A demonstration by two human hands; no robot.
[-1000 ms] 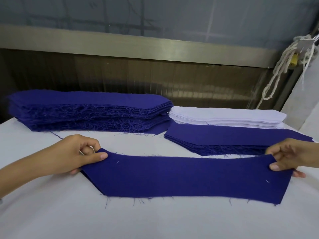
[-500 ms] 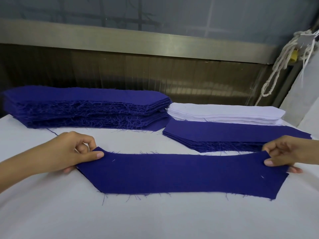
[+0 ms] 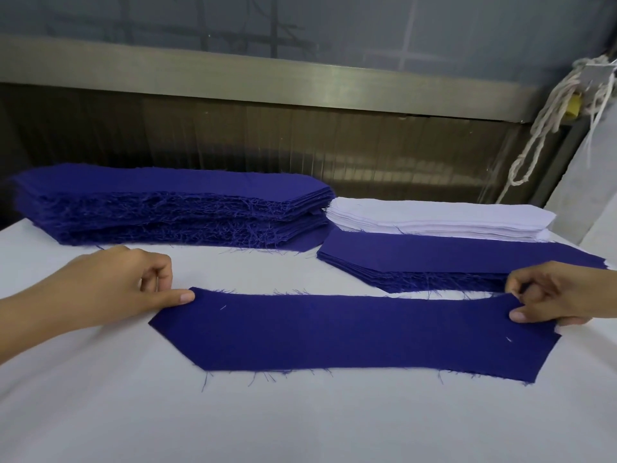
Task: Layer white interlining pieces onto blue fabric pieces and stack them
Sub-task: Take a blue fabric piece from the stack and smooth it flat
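Blue piece (image 3: pixel 350 332) sits flatter on the desk (image 3: pixel 300 422) than half a second ago; the sag in its far edge is nearly gone. My left hand (image 3: pixel 110 289) pinches its far-left corner. My right hand (image 3: pixel 561 295) pinches the far-right corner, slightly raised.

Risk: an uneven release skews or wrinkles it, so the interlining won't line up. Frayed threads may also snag.

Count: one loose piece, one low blue stack (image 3: pixel 450 259), one white interlining stack (image 3: pixel 434 217) at its far edge, one tall blue stack (image 3: pixel 167 208) far left.

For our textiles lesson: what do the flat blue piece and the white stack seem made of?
Blue piece: looks like woven cloth, matt; loose threads fray from its cut edges. White stack: thin matt sheets, perhaps nonwoven interlining; edges clean, no fraying.
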